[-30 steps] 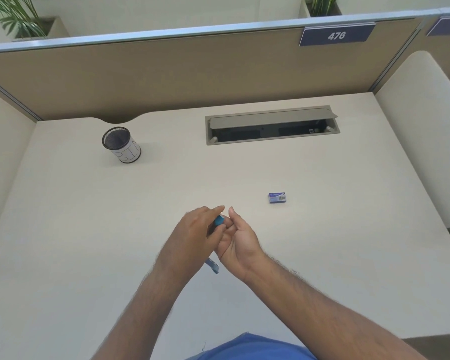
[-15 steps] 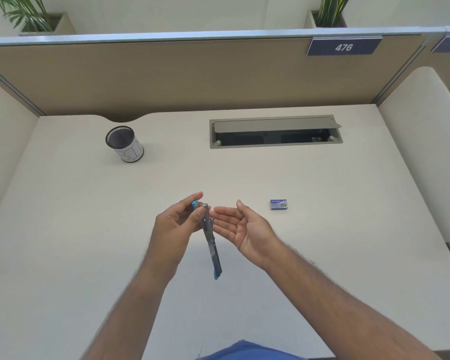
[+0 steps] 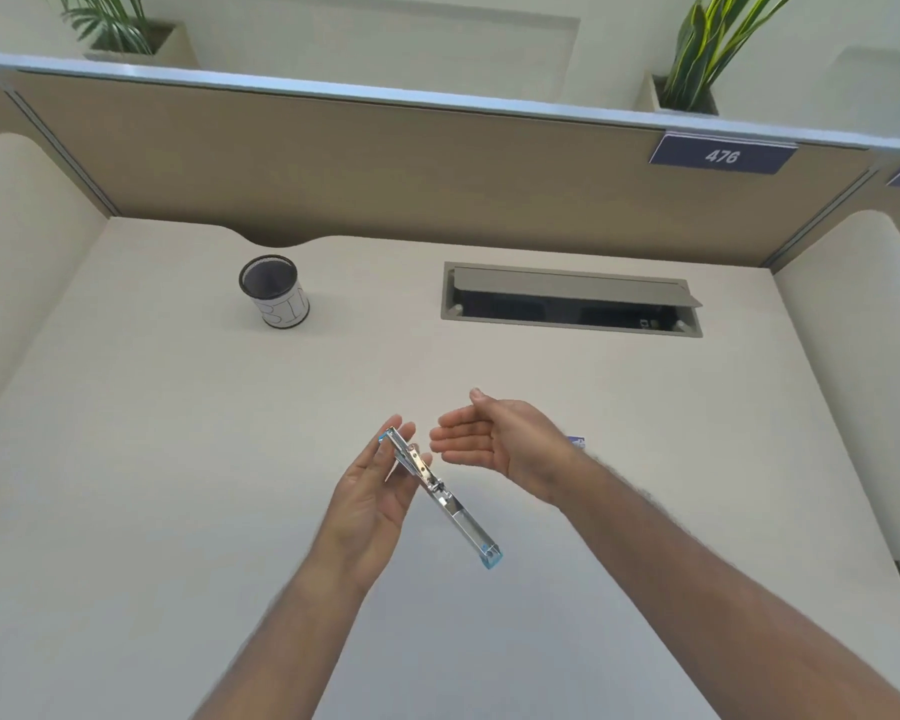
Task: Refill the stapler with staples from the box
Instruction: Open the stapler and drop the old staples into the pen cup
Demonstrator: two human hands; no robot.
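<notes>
My left hand (image 3: 380, 493) holds a small blue and silver stapler (image 3: 440, 498) that is swung fully open into one long strip, its metal channel facing up and its lower end hanging free towards me. My right hand (image 3: 494, 439) hovers just right of the stapler's upper end, palm turned inward, fingers straight and apart, holding nothing. The small purple box of staples (image 3: 577, 441) lies on the desk behind my right wrist, mostly hidden by it.
A black mesh pen cup (image 3: 275, 292) stands at the back left of the beige desk (image 3: 178, 459). A recessed cable tray (image 3: 570, 298) with its flap raised sits at the back centre. Partition walls enclose the desk on three sides.
The two hands were together on the closed stapler. The stapler swung open in the left hand, and the right hand let go and drew off to the right. The camera tilted up.
</notes>
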